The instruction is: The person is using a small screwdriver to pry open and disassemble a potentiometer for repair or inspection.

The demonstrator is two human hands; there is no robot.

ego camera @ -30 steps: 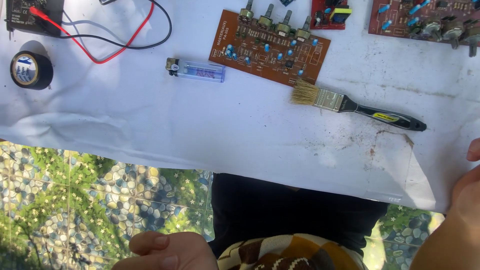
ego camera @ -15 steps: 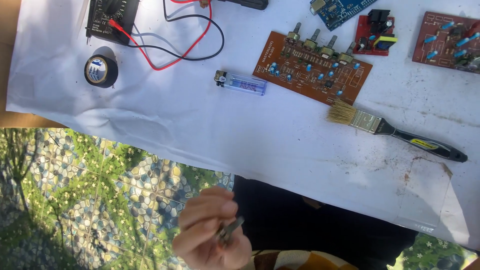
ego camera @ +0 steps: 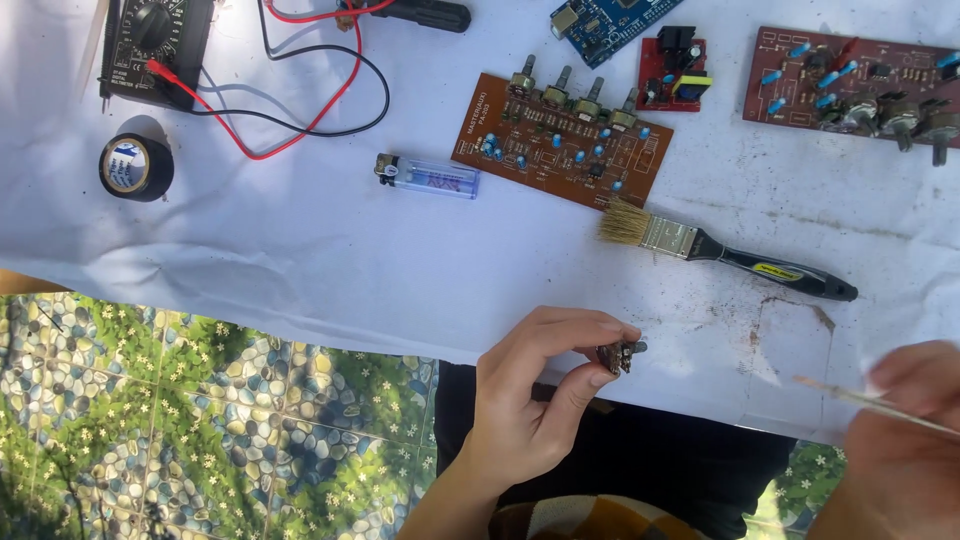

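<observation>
The white cloth (ego camera: pixel 300 260) hangs past the table edge, so anything I drop falls to the pebble-patterned floor (ego camera: pixel 200 420). My left hand (ego camera: pixel 530 400) pinches a small dark component (ego camera: pixel 618 356) over that edge; a loose pinch would lose it. My right hand (ego camera: pixel 905 440) grips blurred tweezers (ego camera: pixel 850 398), whose tip could knock it free.

Bare cloth (ego camera: pixel 300 270) left of brush (ego camera: pixel 720 250); boards (ego camera: pixel 560 140) crowd far edge.
</observation>
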